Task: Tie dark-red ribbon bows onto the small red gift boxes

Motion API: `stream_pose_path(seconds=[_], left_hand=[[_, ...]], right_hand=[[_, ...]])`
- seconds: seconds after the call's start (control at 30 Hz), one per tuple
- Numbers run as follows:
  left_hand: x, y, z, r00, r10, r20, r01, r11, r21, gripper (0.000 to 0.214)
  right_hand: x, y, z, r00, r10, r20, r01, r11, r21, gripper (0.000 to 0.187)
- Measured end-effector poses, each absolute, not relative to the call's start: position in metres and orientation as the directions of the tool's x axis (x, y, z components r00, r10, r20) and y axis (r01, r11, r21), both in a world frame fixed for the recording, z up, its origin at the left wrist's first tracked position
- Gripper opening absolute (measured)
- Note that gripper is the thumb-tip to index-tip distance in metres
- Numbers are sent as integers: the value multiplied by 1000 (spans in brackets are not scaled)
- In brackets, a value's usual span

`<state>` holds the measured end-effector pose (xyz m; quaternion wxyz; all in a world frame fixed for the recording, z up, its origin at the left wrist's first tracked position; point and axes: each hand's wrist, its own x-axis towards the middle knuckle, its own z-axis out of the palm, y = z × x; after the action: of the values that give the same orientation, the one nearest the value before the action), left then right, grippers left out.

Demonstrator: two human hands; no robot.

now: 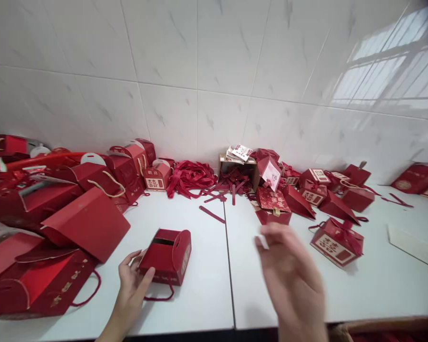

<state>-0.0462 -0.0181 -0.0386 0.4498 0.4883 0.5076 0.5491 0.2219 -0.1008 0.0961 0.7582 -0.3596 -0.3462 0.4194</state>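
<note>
A small red gift box (166, 259) with a cord loop at its front rests on the white table, its top slot dark and its flaps folded up. My left hand (133, 278) grips it from the left side, thumb in front and fingers behind. Raised over the right half of the table, my right hand (290, 270) is blurred by motion. Between its thumb and fingers is a small white piece (262, 241), perhaps paper or tape; its kind is not clear. To the right of that hand stands a red box with a ribbon bow (338, 242).
Larger red boxes (87, 223) crowd the left side. Against the tiled wall lie a heap of red ribbons (192, 176) and an open carton (237, 164) with red strips and cards. Several small red boxes (314, 190) sit at the back right. A seam (228, 256) divides the table.
</note>
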Motion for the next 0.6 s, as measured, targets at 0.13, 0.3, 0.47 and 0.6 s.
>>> stream_pose_path(seconds=[0.13, 0.3, 0.47, 0.6], left_hand=[[-36, -13, -36, -61, 997, 48, 79, -44, 996, 66], [-14, -10, -17, -223, 921, 320, 301, -247, 921, 59], [3, -36, 51, -32, 652, 758, 356, -701, 618, 30], [15, -61, 99, 337, 635, 695, 135, -764, 631, 21]], right_hand=[[203, -88, 82, 151, 988, -17, -756, 105, -646, 8], [189, -94, 79, 34, 997, -76, -808, -17, -589, 10], [184, -103, 83, 26, 999, -45, -750, -10, -662, 10], [178, -109, 84, 72, 997, 23, -644, 64, -762, 10]])
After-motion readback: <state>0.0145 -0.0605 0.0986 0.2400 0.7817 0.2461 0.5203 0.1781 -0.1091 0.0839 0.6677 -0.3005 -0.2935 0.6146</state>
